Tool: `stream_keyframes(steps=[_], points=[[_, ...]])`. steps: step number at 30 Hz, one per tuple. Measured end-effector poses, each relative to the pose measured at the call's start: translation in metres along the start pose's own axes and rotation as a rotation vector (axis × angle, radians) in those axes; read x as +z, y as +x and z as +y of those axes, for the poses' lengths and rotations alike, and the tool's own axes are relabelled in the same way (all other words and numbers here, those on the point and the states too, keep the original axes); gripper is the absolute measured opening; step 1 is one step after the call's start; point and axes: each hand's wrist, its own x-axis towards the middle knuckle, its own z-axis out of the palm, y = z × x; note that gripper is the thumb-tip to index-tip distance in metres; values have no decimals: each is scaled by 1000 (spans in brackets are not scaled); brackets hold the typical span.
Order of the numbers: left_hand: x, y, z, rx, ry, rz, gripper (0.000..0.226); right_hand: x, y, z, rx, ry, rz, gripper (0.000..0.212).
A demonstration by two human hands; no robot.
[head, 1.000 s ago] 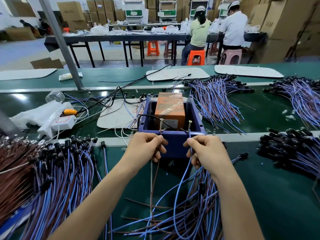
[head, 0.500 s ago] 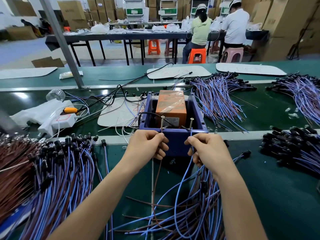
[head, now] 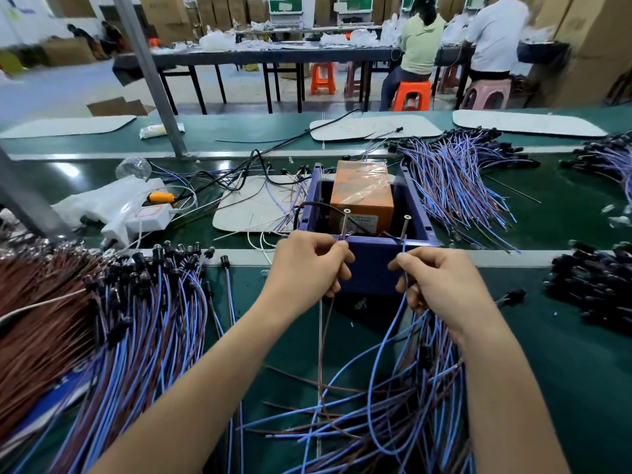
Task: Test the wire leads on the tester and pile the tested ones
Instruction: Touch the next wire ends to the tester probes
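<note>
Testing is running: the left hand (head: 307,265) is pinching a brown wire lead (head: 323,336) at the left metal screw (head: 346,222) of the blue plastic tester box (head: 372,268), the right hand (head: 441,285) a blue lead (head: 393,321) at the right screw (head: 405,227), next probably calling for lifting both away.

Glossy green belt (head: 564,388), blue plastic tester box (head: 371,268), metal screws (head: 345,222), film-wrapped orange block (head: 360,193)

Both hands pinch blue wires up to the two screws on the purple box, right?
No: left hand pinches a brown wire; only right hand pinches a blue wire, per the head view. Rest stands.
</note>
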Motion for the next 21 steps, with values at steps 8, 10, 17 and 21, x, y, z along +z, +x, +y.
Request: stream_keyframes(steps=[8, 10, 17, 21], points=[[-1, 3, -6, 76, 219, 98, 33, 0, -1, -2, -5, -7, -5, 23], [0, 3, -5, 99, 249, 111, 33, -1, -1, -2, -6, -10, -6, 23], [0, 1, -8, 250, 541, 207, 28, -4, 0, 0, 0, -11, -6, 23], [0, -2, -6, 353, 692, 287, 23, -4, 1, 0, 7, 9, -4, 24]])
